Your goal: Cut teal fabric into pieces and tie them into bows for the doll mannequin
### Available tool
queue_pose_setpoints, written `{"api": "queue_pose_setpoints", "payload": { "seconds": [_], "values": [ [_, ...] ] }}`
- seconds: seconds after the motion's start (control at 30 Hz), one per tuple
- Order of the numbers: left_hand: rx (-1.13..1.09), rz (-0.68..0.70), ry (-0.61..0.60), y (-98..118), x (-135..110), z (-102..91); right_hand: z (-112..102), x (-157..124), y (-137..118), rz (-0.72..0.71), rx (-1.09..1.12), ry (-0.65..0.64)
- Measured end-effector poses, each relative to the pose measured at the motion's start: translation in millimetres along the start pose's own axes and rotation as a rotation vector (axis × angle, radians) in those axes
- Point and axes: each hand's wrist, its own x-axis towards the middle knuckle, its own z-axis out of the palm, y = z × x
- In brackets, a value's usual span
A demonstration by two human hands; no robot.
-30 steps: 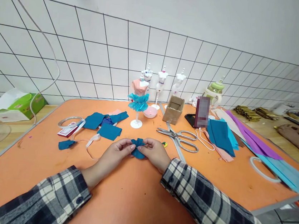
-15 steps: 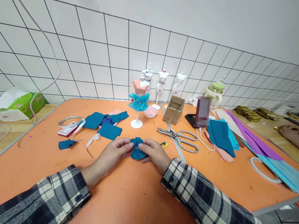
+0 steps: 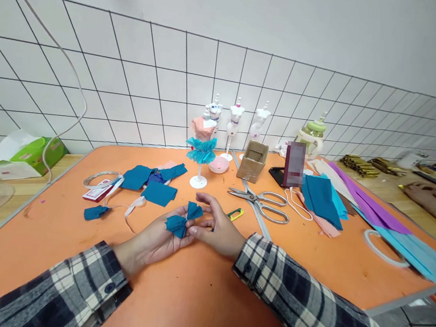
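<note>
A teal crepe-paper bow [image 3: 176, 226], gathered at its middle, rests on the upturned fingers of my left hand [image 3: 154, 237], which holds it from below. My right hand [image 3: 220, 227] touches the bow near its pinched centre, thumb and fingers apart. A yellow-green snipper [image 3: 237, 214] lies just behind my right hand. Beyond the hands stands a small dress-form [image 3: 205, 125] with a pink top and a ruffled turquoise skirt. Flat teal paper pieces [image 3: 160, 193] lie to the left, with a small gathered teal piece [image 3: 95, 212] nearer me.
Large scissors [image 3: 264, 203] lie open at the right, near a cardboard box [image 3: 253, 160] and a phone [image 3: 294, 164]. A pink bowl [image 3: 219, 164] sits by the dress-forms. Coloured paper strips [image 3: 377, 213] cover the right side. Another person's arm [image 3: 434, 201] rests at the far right.
The bow has turned and moved slightly left, onto my left hand, which has rolled palm up. My right fingers have loosened and spread from their pinch.
</note>
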Motion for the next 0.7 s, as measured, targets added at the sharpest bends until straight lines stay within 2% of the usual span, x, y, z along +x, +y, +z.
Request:
{"api": "queue_pose_setpoints", "payload": {
  "seconds": [0.1, 0.23, 0.3, 0.4, 0.47, 0.57, 0.7],
  "values": [
    [0.059, -0.054, -0.010, -5, 0, -3.2, -2, 1, -1, -0.041, -0.031, 0.021],
    [0.207, 0.109, 0.039, -3, -1, -3.4, -9, 6, 0, -0.006, -0.024, 0.058],
    [0.372, 0.220, 0.066, -1, -2, -0.9, -12, 8, 2, 0.038, -0.003, 0.060],
    [0.760, 0.351, 0.158, 3, -4, 4.5, -12, 10, 6, 0.010, 0.003, 0.072],
    [0.918, 0.378, 0.189, 4, -4, 6.7, -11, 10, 7, 0.034, 0.007, 0.081],
    [0.919, 0.347, 0.132, 3, -2, 5.0, -10, 9, 5, 0.132, 0.068, 0.063],
    [0.700, 0.317, 0.134, -1, 1, -1.3, -10, 9, 1, 0.152, 0.136, 0.111]
  ]
}}
